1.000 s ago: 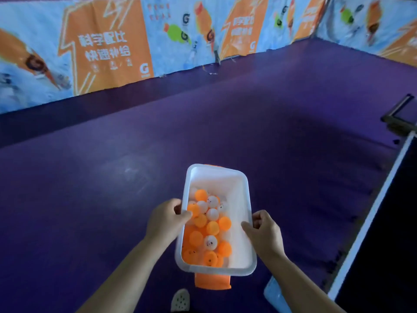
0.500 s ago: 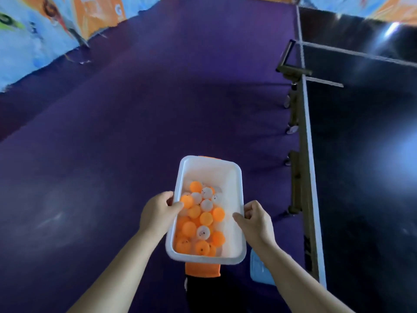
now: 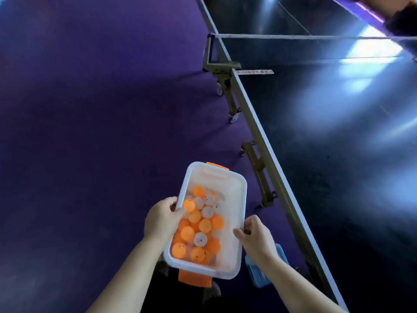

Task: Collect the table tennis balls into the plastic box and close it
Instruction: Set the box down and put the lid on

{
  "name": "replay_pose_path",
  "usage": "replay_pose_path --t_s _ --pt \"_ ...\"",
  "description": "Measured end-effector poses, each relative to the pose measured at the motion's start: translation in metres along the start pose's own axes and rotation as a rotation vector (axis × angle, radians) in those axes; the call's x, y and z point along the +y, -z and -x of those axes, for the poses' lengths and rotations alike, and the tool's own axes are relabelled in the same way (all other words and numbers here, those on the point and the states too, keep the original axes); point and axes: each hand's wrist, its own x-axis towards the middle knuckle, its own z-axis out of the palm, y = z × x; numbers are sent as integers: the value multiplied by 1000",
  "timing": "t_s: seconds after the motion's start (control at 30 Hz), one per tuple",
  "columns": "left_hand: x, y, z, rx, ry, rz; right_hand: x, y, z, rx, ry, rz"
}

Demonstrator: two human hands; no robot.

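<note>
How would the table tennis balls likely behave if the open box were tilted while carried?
The table tennis balls are round and loose, so they would probably roll to the low end. The plastic box has no lid on, so some might spill. The left hand and right hand grip opposite sides, which likely steadies it.

the left hand (image 3: 161, 219)'s fingers are hidden under the box (image 3: 244, 199)'s left wall, and the right hand (image 3: 255, 237)'s fingertips under its right rim. marks on the balls (image 3: 198, 224) inside are too small to read. right of the box, a blue thing (image 3: 256, 272) is partly covered by the right forearm (image 3: 300, 290), and the table (image 3: 316, 132) runs off the edge.
</note>
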Motion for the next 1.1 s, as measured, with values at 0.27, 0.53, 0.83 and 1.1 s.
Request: replay_pose_path --t_s 0.27,0.53,0.83,1.1 --pt "15 -44 -147 -318 -195 -147 15 -43 -75 175 -293 -213" --pt "-69 -162 -229 -311 -224 -311 100 -137 -164 40 -555 -347" --pt "-208 -347 -296 -452 -287 -335 274 -236 -265 -25 -618 -460" --pt "-293 -478 -345 -499 -401 -402 415 -306 -342 61 -675 -553"
